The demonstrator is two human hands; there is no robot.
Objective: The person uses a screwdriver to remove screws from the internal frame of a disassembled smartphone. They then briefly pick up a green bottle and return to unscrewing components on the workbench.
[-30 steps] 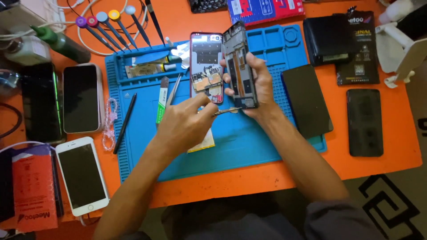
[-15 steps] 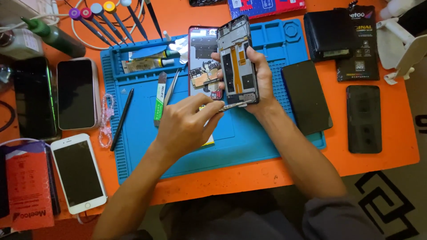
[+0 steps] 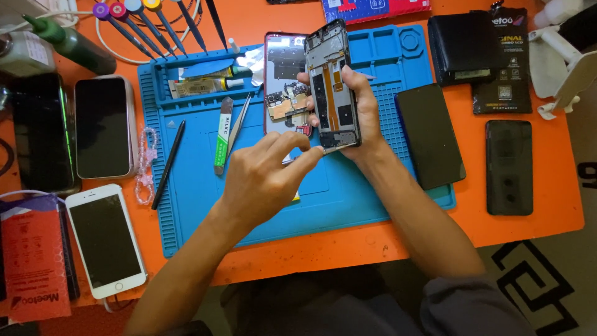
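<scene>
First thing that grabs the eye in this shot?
Centre frame: the right hand holds an opened phone frame upright over the blue mat, while the left hand pinches at its lower edge. Just behind lies a red phone with its insides exposed. The bright orange table is ringed with other phones, with a row of screwdrivers at the top left.

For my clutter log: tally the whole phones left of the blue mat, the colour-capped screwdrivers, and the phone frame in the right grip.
Whole phones left of mat: 3
Colour-capped screwdrivers: 4
Phone frame: 1
Total: 8
</scene>
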